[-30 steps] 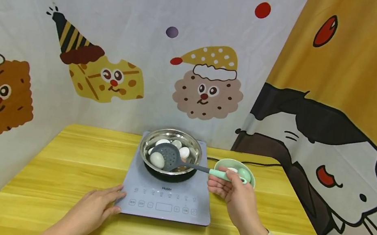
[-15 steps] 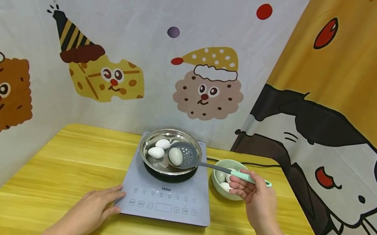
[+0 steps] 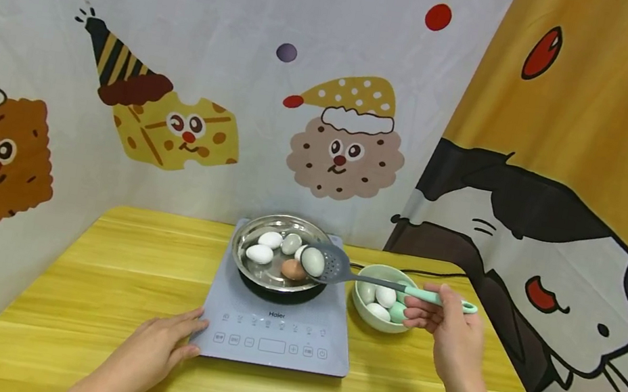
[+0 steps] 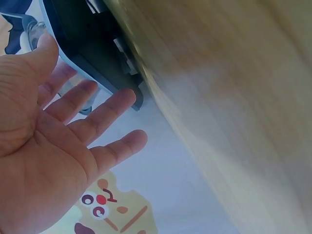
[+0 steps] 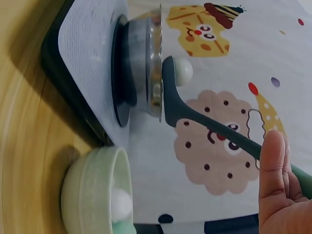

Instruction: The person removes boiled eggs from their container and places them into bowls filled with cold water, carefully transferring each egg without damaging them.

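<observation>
My right hand [image 3: 455, 335] grips the mint-green handle of a grey slotted skimmer [image 3: 336, 267]. A pale greenish egg [image 3: 313, 262] rides in its head, which overlaps the right rim of a steel pan [image 3: 242, 260] in the head view. From the side, the right wrist view has the skimmer [image 5: 175, 100] just over the rim with the egg [image 5: 183, 71] on it. White eggs [image 3: 259, 254], a brown egg [image 3: 293, 269] and a greyish egg [image 3: 291, 244] lie in the pan. My left hand [image 3: 158, 343] rests with extended fingers against the left edge of the induction cooker [image 3: 277, 327].
A light green bowl [image 3: 357, 312] stands right of the cooker on the wooden table [image 3: 92, 270]. It holds several white and green eggs [image 3: 386, 296]. A black cord [image 3: 431, 273] runs behind it. Cartoon-printed curtains [image 3: 257, 9] hang behind and at the right.
The right hand has carried the skimmer and its egg rightward, from the pan's left side to its right rim. The bowl's eggs are now more exposed. The left hand stays in place.
</observation>
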Available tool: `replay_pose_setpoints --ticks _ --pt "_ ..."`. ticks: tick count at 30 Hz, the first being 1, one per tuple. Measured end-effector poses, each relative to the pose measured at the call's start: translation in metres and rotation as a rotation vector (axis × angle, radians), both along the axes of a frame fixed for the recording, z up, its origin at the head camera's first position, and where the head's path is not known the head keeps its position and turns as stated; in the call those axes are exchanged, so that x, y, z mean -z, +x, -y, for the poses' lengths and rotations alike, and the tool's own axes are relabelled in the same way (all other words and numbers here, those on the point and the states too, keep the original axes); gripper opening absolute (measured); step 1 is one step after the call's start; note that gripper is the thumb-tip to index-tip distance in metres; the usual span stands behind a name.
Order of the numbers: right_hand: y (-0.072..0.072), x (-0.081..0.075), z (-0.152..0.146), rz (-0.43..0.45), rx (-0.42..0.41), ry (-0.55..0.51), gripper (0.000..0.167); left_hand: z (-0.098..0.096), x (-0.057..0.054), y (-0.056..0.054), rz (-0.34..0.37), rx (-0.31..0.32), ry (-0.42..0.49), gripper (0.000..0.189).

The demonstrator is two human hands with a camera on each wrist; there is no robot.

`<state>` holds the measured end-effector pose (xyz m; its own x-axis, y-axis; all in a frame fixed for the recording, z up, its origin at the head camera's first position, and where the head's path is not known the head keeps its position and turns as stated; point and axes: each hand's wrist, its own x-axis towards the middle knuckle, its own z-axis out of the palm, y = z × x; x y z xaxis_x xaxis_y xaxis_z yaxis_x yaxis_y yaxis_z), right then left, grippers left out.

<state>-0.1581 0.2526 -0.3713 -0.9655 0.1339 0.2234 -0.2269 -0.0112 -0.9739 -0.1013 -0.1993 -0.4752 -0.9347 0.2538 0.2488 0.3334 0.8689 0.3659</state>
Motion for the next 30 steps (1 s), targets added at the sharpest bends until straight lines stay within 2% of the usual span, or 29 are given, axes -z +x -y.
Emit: replay_pose_setpoints --ticks 5,9,16,21,26,30 --pt "0.003 -0.002 -0.015 0.021 0.050 -0.005 0.041 0.001 0.000 -0.001 0.025 -0.001 0.001 0.045" --pt "0.008 -0.002 -0.034 0.049 0.102 -0.059 0.037 0.001 0.000 -0.001 0.040 0.000 0.004 0.045" --pt "0.020 -0.001 -0.069 0.057 0.277 -0.078 0.039 0.002 -0.001 -0.001 0.040 0.003 0.004 0.046" --pt "0.022 0.004 -0.086 0.036 0.377 -0.116 0.039 0.003 -0.001 0.000 0.048 -0.001 0.002 0.046" --pt "0.018 0.008 -0.096 0.004 0.356 -0.177 0.040 0.002 -0.002 0.000 0.053 0.003 -0.003 0.047" --pt "0.013 0.013 -0.104 -0.030 0.252 -0.181 0.040 0.000 -0.004 0.000 0.065 0.009 -0.002 0.047"
